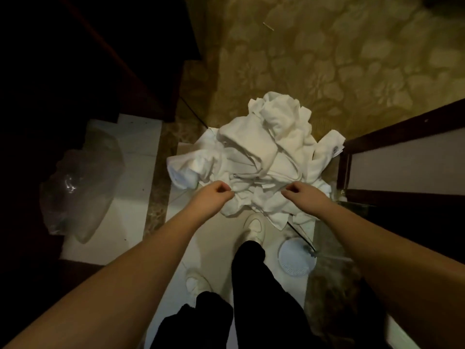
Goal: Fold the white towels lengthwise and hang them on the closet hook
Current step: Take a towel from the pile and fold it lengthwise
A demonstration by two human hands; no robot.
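while both hands pinch white towels, their printed mark is unreadable.

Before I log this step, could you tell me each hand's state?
Left hand: pinching the white towel edge.
Right hand: pinching the same towel edge.

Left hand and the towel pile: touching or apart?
Touching. The head view shows the left hand with its fingers curled, pinching an edge of the white towel pile at its near side; no gap shows between fingertips and cloth.
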